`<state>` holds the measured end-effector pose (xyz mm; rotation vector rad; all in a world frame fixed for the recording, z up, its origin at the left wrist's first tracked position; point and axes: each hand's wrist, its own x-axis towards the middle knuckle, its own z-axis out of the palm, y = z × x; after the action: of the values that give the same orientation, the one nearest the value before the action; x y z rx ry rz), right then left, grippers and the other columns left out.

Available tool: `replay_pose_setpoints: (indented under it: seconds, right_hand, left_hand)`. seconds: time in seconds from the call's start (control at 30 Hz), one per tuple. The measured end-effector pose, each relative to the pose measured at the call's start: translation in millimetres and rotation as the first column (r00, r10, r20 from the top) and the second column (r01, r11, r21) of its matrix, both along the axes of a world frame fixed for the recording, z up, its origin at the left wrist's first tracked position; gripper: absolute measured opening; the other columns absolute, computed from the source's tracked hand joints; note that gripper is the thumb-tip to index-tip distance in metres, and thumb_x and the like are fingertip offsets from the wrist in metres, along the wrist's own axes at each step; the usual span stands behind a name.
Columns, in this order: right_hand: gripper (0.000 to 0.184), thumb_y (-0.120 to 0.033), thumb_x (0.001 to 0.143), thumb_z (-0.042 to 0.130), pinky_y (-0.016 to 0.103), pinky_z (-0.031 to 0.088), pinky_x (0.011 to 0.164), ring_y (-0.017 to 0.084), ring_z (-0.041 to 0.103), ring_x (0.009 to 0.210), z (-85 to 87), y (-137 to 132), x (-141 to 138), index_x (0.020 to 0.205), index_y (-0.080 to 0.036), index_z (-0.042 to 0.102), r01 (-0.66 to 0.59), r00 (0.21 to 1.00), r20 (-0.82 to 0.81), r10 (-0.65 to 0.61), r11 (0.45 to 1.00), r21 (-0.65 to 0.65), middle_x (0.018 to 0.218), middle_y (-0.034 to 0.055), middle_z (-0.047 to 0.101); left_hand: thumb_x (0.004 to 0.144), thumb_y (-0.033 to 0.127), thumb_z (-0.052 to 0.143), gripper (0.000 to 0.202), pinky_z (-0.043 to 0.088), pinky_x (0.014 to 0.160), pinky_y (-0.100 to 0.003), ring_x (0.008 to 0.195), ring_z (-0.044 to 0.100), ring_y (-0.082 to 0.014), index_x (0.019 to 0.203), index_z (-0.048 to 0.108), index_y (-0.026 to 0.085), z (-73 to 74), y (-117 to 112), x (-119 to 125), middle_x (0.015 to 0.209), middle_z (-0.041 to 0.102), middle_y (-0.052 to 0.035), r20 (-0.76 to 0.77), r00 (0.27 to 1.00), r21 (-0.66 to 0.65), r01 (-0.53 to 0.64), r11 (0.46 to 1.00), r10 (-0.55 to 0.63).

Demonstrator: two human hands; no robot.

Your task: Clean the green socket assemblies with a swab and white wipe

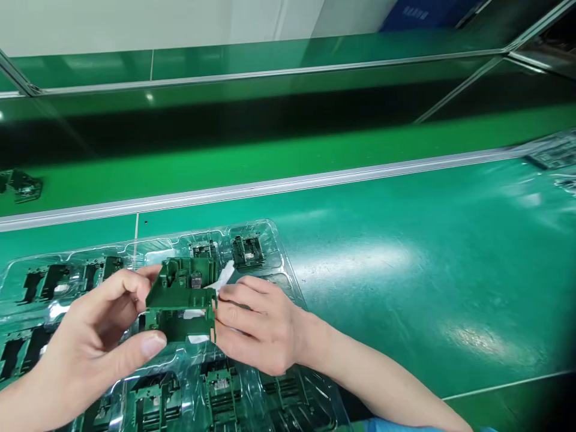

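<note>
A green plastic housing part (180, 300) with a small circuit board inside is held above a clear plastic tray (279, 264). My left hand (96, 336) pinches its left side between thumb and fingers. My right hand (256, 327) grips its right side with fingers curled, and something white shows between the fingers and the part. The tray's pockets hold several dark green parts with boards (246, 249).
The tray lies on a green work surface (405, 252). A metal rail (315, 180) separates it from a green conveyor belt behind. A dark part (22, 185) sits on the belt at far left. More clear trays (551, 153) lie at the far right.
</note>
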<state>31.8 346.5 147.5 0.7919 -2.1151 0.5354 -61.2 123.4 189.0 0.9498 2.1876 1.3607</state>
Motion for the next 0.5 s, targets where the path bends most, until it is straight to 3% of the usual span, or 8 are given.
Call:
replay_pose_setpoints:
  seconds: [0.1, 0.27, 0.4, 0.5]
  right_hand:
    - [0.024, -0.012, 0.091, 0.054, 0.026, 0.034, 0.047, 0.013, 0.050, 0.063, -2.8, -1, -1, 0.069, -0.016, 0.064, -0.063, 0.998, 0.019, 0.063, 0.998, 0.022, 0.075, 0.0011, 0.063]
    - [0.023, -0.011, 0.089, 0.055, 0.027, 0.031, 0.046, 0.012, 0.041, 0.058, -3.0, 0, 0, 0.068, -0.016, 0.063, -0.098, 0.994, 0.056, 0.096, 0.994, 0.042, 0.074, 0.0005, 0.060]
    - [0.026, -0.010, 0.089, 0.050, 0.027, 0.033, 0.046, 0.013, 0.041, 0.055, 2.7, -3, 3, 0.067, -0.015, 0.063, -0.148, 0.986, 0.082, 0.143, 0.988, 0.046, 0.069, 0.0019, 0.058]
    - [0.030, -0.007, 0.090, 0.047, 0.027, 0.042, 0.049, 0.013, 0.046, 0.057, 10.8, -6, 7, 0.064, -0.015, 0.062, -0.133, 0.985, 0.114, 0.126, 0.989, 0.060, 0.068, 0.0038, 0.060]
  left_hand:
    - [0.081, 0.037, 0.066, 0.021, 0.055, 0.073, -0.019, 0.103, 0.067, -0.0170, 0.098, 0.054, 0.036, -0.1, -5, -3, 0.078, 0.066, 0.0005, 0.052, 0.994, -0.085, 0.102, 0.991, -0.098]
    - [0.079, 0.048, 0.064, 0.026, 0.056, 0.068, -0.019, 0.081, 0.063, -0.0156, 0.099, 0.056, 0.032, 4.0, -8, 10, 0.077, 0.056, 0.0001, 0.127, 0.989, -0.186, -0.054, 0.981, 0.079]
    - [0.079, 0.050, 0.064, 0.030, 0.054, 0.087, -0.024, 0.089, 0.064, -0.0154, 0.104, 0.057, 0.035, 10.2, -8, 20, 0.088, 0.061, 0.0002, 0.160, 0.980, -0.217, -0.081, 0.973, 0.117]
    - [0.078, 0.049, 0.065, 0.033, 0.057, 0.081, -0.024, 0.087, 0.065, -0.0172, 0.105, 0.057, 0.034, 13.5, -7, 18, 0.087, 0.061, -0.0015, 0.153, 0.983, -0.225, -0.068, 0.972, 0.105]
